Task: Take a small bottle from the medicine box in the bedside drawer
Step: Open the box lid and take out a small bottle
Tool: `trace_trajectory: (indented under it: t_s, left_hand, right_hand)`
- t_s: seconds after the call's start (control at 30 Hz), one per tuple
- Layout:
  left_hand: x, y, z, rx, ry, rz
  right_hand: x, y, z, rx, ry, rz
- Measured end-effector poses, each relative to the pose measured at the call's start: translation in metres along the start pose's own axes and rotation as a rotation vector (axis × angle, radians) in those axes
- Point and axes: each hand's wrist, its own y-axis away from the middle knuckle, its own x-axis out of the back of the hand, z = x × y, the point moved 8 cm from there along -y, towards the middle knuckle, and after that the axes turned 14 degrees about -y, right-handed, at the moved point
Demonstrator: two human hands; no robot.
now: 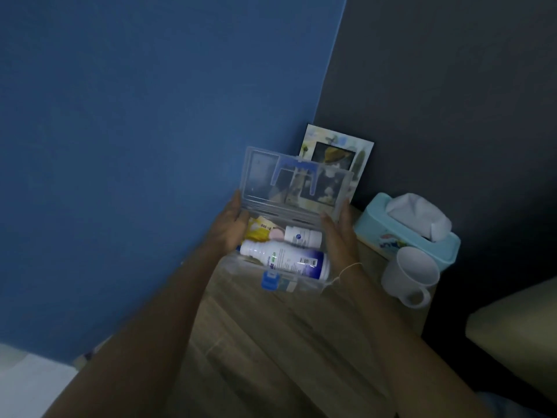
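Where the two bare forearms reach forward from the lower edge of the view, they converge on the medicine box (pixel 289 233), the landmark for all that follows. Left hand (pixel 229 227): clasped on the box's left end, thumb up against the lid hinge area, fingers wrapped at the side. Right hand (pixel 337 233): pressed flat against the box's right end, fingers extended upward along the lid's edge; a thin pale thread (pixel 346 271) circles its wrist. Medicine box: clear plastic, held just above the wooden tabletop (pixel 256 333), blue latch (pixel 270 279) on its near wall, lid (pixel 297 182) raised upright at the far side.

Contents, near to far: large white bottle (pixel 286 259) with blue label, lying on its side along the near wall; small bottle (pixel 303 235), white, lying on its side just behind it, towards the right end; yellow packet (pixel 257 230) at the left end, partly under the left hand.

Right of the box: white mug (pixel 410 276) on the tabletop, handle towards the viewer; just behind the mug, a turquoise tissue box (pixel 407 233) with white tissue protruding. Behind the box: a picture card (pixel 334 155) leaning in the corner where the blue wall (pixel 150 146) meets the dark wall (pixel 452 86).
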Motion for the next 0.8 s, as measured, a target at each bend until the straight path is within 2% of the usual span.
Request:
trace_trajectory:
  t_s: [0.27, 0.67, 0.73, 0.8]
  left_hand:
    - [-0.009, -0.001, -0.007, -0.022, -0.005, -0.006]
    - [-0.012, 0.004, -0.008, -0.048, -0.034, 0.021]
    - [-0.004, 0.009, -0.001, -0.077, -0.082, 0.110]
    - [0.012, 0.019, 0.012, -0.149, -0.150, 0.275]
  right_hand:
    - [-0.005, -0.010, 0.011, 0.036, 0.270, -0.015]
    - [-0.004, 0.001, 0.008, 0.013, 0.306, -0.029]
    - [-0.002, 0.005, 0.002, 0.032, 0.342, -0.019]
    - [0.002, 0.014, -0.004, 0.083, 0.407, 0.003]
